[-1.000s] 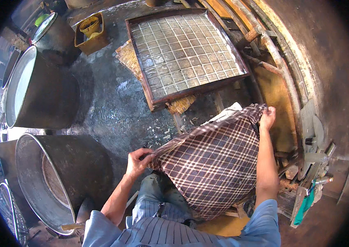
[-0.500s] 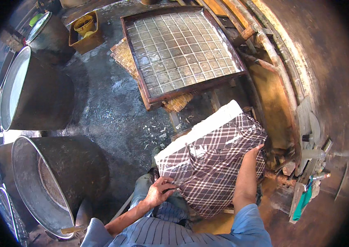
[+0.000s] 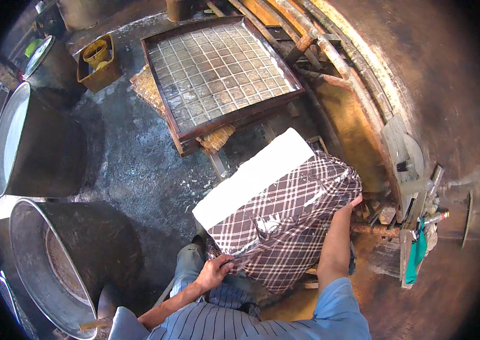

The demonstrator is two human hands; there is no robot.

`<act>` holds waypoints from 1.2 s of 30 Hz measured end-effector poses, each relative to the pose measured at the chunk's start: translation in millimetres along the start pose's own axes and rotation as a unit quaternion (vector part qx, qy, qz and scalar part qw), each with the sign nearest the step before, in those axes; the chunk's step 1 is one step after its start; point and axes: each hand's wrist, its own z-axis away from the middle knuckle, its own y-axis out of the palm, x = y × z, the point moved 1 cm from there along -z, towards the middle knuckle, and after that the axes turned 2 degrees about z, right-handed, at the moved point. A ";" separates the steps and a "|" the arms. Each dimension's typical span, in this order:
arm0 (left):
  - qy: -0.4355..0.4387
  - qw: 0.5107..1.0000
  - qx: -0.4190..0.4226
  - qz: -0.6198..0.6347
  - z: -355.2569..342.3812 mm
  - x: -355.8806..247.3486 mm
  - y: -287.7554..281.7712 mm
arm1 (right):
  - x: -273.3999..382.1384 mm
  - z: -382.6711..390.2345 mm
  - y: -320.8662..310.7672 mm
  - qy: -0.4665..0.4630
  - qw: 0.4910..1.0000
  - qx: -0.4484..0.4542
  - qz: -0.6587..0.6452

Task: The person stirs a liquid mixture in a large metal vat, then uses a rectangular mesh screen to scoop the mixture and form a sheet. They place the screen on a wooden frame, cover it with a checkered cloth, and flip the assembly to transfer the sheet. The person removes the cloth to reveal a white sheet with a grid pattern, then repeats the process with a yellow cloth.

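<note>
1. The left hand grasps a fold of the plaid cloth.
2. The right hand is at the cloth's right edge, mostly hidden; its grip I cannot tell.
3. The cloth lies between both hands; a smooth white mass shows along its far edge.

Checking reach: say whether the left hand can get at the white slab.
Probably yes: the left hand grips the plaid cloth nearby, and the white slab lies bare along its far side.
</note>
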 end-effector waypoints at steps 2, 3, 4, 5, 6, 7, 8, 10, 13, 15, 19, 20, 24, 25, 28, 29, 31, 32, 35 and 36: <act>0.014 0.999 0.026 -0.016 3.9 9.5 18.9 | 30.3 -29.0 -64.2 -0.064 0.997 0.042 0.006; -0.005 0.999 0.052 0.008 9.5 2.7 27.9 | 45.6 -35.3 -91.6 -0.094 0.993 0.063 0.011; -0.031 0.998 0.056 0.027 17.6 -11.0 32.8 | 37.7 -28.2 -84.7 -0.106 0.994 0.025 -0.017; -0.056 0.995 0.061 0.048 27.1 -17.1 40.1 | 31.8 -20.2 -77.1 -0.118 0.992 -0.014 -0.043; 0.012 0.999 0.036 -0.004 34.4 -8.2 51.1 | 33.0 -9.9 -70.8 -0.135 0.987 -0.052 -0.068; 0.079 0.995 0.014 -0.056 40.1 4.2 66.4 | 41.2 -1.4 -78.0 -0.124 0.988 -0.024 -0.087; 0.145 0.983 -0.009 -0.108 47.9 16.2 80.6 | 50.1 3.3 -81.1 -0.094 0.993 -0.023 -0.066; 0.042 0.981 0.004 -0.191 67.3 7.3 97.0 | 53.7 29.7 -75.0 -0.016 0.999 -0.025 -0.023; 0.016 0.969 0.020 -0.248 72.9 14.8 126.8 | 77.1 9.0 -131.4 -0.038 0.959 0.046 0.276; 0.050 0.970 -0.002 -0.238 79.1 23.5 139.1 | 78.9 25.0 -127.9 -0.132 0.807 0.030 0.575; 0.148 0.964 -0.042 -0.219 89.0 30.5 150.1 | 89.9 16.1 -122.8 -0.147 0.699 -0.105 0.692; 0.177 0.958 -0.062 -0.217 90.9 30.0 153.3 | 96.4 17.6 -119.4 -0.125 0.741 -0.139 0.644; 0.250 0.948 -0.091 -0.175 93.8 22.2 162.6 | 102.1 0.9 -114.1 -0.052 0.869 -0.247 0.425; 0.243 0.955 -0.069 -0.156 91.7 26.4 163.6 | 100.3 -5.7 -116.2 -0.045 0.887 -0.205 0.411; 0.098 0.984 0.031 -0.148 93.4 12.9 163.4 | 117.1 -15.5 -119.8 -0.130 0.899 -0.200 0.368; 0.034 0.985 0.074 -0.153 92.3 2.7 161.2 | 137.5 -16.0 -127.5 -0.177 0.937 -0.161 0.253; 0.020 0.987 0.136 -0.079 92.3 -4.1 152.4 | 148.1 10.6 -100.8 -0.187 0.947 -0.253 0.072; 0.022 0.982 0.182 -0.038 90.1 -6.5 153.7 | 170.0 21.4 -110.7 -0.210 0.934 -0.269 0.102; 0.140 0.947 0.285 0.050 82.0 -18.3 171.6 | 221.1 24.6 -151.7 -0.259 0.928 -0.264 -0.044; 0.128 0.945 0.301 0.003 80.1 -18.4 173.8 | 208.2 40.1 -137.2 -0.214 0.931 -0.295 -0.016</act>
